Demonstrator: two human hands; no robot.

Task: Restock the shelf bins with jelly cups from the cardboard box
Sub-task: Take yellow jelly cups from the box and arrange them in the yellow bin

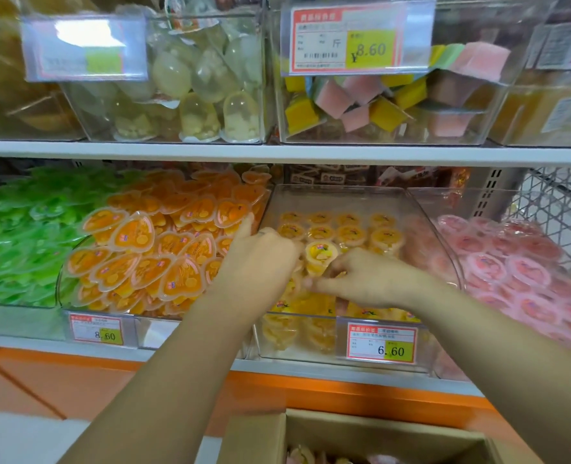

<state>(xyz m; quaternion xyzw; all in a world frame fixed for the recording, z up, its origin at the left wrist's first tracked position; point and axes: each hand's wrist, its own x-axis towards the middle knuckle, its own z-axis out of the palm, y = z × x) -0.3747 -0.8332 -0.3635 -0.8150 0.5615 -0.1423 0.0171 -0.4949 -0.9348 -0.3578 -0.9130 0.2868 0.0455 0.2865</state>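
Observation:
A clear shelf bin (438, 252) on the lower shelf holds several yellow jelly cups (351, 233) in rows. Both my hands reach into it. My right hand (361, 279) pinches one yellow jelly cup (320, 254), tilted, above the others. My left hand (260, 252) is beside that cup with its fingers curled toward it and its index finger stretched out against the bin's left wall; what it holds is hidden. The open cardboard box (361, 430) sits below at the bottom edge, with a few cups showing inside.
Left of the bin stand a bin of orange heart-shaped jelly cups (150, 249) and a green one (19, 236); pink cups (518, 272) fill the bin on the right. The upper shelf (277, 152) carries more clear bins. Price tags (381, 343) hang on the fronts.

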